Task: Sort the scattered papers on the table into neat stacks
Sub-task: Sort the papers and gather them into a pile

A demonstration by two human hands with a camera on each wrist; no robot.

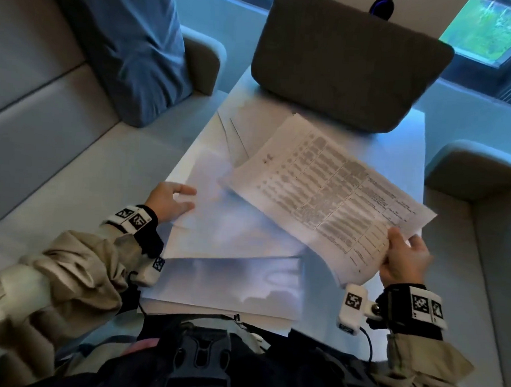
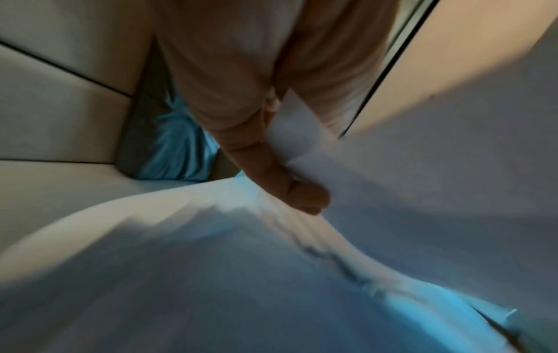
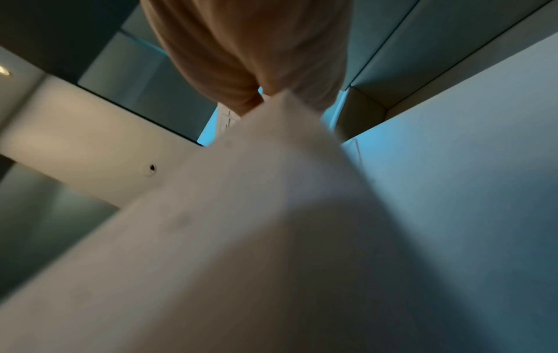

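My right hand (image 1: 399, 254) pinches the near right corner of a printed sheet (image 1: 331, 191) with a table of text, held lifted over the table. The same sheet's blank underside (image 3: 271, 215) fills the right wrist view below the hand (image 3: 256, 71). My left hand (image 1: 174, 201) holds the left edge of a blank white sheet (image 1: 226, 221), thumb (image 2: 290, 188) on top of the paper (image 2: 392, 179). A loose stack of white papers (image 1: 228, 289) lies at the near table edge. More sheets (image 1: 240, 124) lie fanned further back.
A small white table (image 1: 404, 153) stands between grey sofa seats (image 1: 58, 153). A dark grey cushion (image 1: 350, 59) leans at the table's far end. A blue pillow (image 1: 132, 44) rests on the left sofa. A window (image 1: 491, 28) is at the far right.
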